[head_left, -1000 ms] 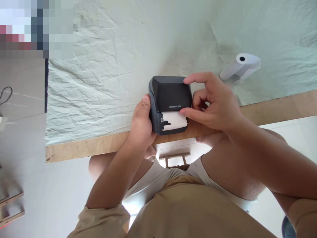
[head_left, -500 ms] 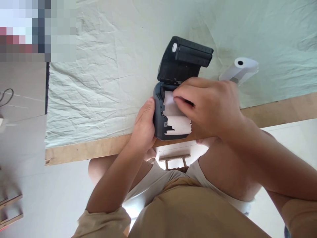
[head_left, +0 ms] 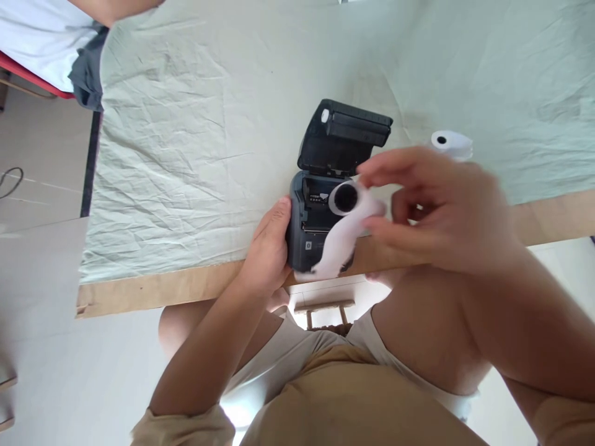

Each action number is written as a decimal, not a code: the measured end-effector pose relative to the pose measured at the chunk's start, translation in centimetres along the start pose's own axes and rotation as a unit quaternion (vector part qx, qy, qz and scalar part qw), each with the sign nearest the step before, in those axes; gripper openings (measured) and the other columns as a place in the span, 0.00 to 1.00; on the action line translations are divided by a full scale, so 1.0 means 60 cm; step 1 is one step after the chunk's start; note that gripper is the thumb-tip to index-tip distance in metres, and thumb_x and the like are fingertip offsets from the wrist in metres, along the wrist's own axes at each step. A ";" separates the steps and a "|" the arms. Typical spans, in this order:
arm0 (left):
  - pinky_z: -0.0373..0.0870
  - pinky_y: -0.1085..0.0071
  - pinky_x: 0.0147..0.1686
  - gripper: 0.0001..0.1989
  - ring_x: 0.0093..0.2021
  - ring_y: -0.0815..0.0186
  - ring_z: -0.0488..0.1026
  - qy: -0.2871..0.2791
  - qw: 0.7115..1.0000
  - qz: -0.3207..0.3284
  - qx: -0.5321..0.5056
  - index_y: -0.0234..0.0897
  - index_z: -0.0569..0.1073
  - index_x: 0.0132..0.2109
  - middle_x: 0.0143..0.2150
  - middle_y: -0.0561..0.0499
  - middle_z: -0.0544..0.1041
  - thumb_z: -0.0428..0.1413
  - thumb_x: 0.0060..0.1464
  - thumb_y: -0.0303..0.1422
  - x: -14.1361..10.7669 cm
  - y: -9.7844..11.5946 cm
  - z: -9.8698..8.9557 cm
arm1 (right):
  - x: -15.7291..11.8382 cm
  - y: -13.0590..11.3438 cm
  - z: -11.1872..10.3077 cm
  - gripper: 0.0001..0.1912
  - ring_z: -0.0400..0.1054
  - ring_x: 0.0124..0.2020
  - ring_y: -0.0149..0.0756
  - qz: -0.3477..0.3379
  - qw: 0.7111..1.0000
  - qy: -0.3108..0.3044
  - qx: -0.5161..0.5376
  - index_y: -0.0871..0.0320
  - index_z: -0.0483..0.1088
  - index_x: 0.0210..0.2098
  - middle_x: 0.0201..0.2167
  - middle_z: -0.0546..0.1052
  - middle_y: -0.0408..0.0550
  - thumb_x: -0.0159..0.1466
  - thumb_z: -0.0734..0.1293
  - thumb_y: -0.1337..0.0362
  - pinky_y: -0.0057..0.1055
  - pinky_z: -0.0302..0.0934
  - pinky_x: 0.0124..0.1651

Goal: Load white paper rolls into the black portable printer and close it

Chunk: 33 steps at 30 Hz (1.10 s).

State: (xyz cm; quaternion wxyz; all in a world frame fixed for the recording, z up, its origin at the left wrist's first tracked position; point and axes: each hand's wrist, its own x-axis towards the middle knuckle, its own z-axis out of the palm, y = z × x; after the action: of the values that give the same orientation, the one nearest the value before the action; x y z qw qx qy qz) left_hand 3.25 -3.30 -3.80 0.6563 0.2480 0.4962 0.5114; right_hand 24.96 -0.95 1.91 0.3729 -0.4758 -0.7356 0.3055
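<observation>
A dark portable receipt printer (head_left: 304,248) lies near the table's front edge, its lid (head_left: 341,133) swung up and its paper bay uncovered. My left hand (head_left: 269,241) grips the printer's left side, thumb on top. Above the bay, my right hand (head_left: 432,210) pinches a roll of white paper (head_left: 365,201) between thumb and fingers, slightly blurred by motion. The roll has a wide dark core, and its torn loose end hangs down across the printer's front. A second white paper roll (head_left: 455,145) with a small core hole lies farther right, partly hidden behind my right hand.
A wrinkled pale green cloth (head_left: 186,155) covers the table, with a bare wooden edge (head_left: 162,288) in front. Another person's arm (head_left: 116,7) rests at the far left corner. A small wooden stool (head_left: 325,306) stands under the table.
My right hand has lifted the paper roll out of the printer's bay and moved it up and right. My left hand stays on the printer. A person's arm now shows at the upper left.
</observation>
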 end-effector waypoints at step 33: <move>0.89 0.64 0.48 0.20 0.50 0.55 0.89 0.073 0.997 -0.021 0.018 0.42 0.83 0.43 0.39 0.52 0.88 0.71 0.63 0.54 -0.003 -0.001 -0.003 | -0.031 0.156 -0.073 0.24 0.74 0.64 0.60 -0.135 0.918 0.233 -0.292 0.49 0.68 0.62 0.56 0.78 0.58 0.72 0.65 0.47 0.65 0.73 0.62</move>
State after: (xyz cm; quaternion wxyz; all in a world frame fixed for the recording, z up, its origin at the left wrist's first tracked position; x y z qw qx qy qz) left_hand 3.13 -3.51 -3.84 0.6243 0.2114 0.5571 0.5052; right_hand 33.55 1.12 -3.74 0.4158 -0.5174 -0.7418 -0.0955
